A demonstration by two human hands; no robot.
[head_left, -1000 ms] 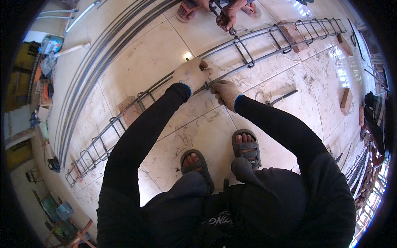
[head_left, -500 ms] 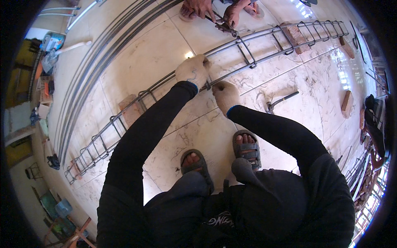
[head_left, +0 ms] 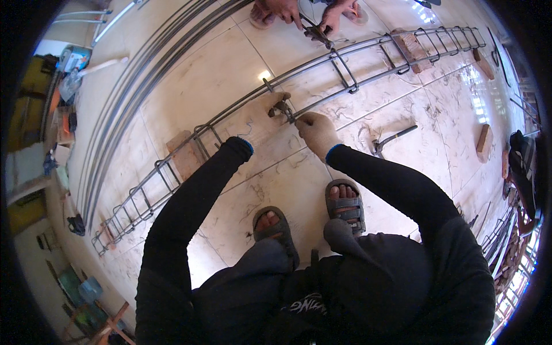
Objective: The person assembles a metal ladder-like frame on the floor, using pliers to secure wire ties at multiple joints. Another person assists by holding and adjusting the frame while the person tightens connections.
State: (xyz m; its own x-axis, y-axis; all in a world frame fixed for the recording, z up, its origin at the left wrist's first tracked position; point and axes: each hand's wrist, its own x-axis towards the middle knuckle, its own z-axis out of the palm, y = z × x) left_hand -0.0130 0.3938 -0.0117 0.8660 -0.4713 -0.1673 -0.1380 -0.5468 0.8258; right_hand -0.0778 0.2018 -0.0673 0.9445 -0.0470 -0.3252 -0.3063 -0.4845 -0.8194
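Since my half-curled left hand (head_left: 259,119) slid back, more frame (head_left: 324,101) shows; right hand (head_left: 317,132) curled, I can't tell what either holds

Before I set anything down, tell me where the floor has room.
Widest bare patch: the tile between the long rods and the rebar cage, beyond the left hand. Another lies between the hand tool and the loose block, though dark scraps dot it. Crowded: mid-cage, around the left hand, right hand and a co-worker's hands.
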